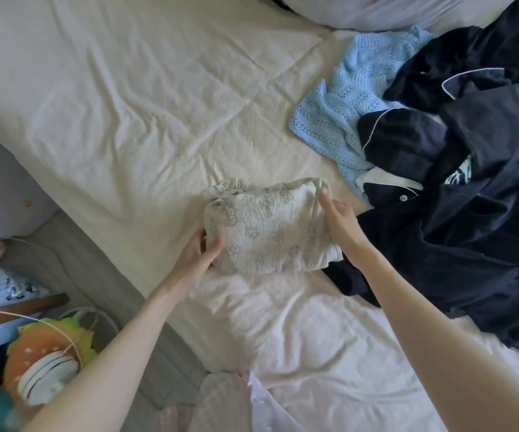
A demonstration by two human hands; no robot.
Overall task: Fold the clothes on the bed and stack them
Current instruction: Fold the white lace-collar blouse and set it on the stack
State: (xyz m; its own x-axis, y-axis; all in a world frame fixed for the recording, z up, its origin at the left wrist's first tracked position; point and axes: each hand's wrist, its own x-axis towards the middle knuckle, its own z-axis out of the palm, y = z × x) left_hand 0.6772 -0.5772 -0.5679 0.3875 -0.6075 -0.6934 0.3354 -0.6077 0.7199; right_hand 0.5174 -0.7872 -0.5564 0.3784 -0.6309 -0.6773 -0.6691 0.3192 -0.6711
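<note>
A folded cream garment with a faint cat print (267,226) lies on the white bed sheet (127,120) near the bed's middle. My left hand (200,251) grips its lower left corner, thumb on top and fingers underneath. My right hand (340,219) holds its right edge, thumb pressed on the upper right corner. To the right lies an unfolded heap: a light blue knit top (339,120) partly under dark navy pyjama pieces with white piping (470,188).
A white pillow (392,10) sits at the top right. Left of the bed's edge are a burger-shaped plush (46,347), cables and other clutter on the floor. A pink checked cloth (217,400) shows at the bottom.
</note>
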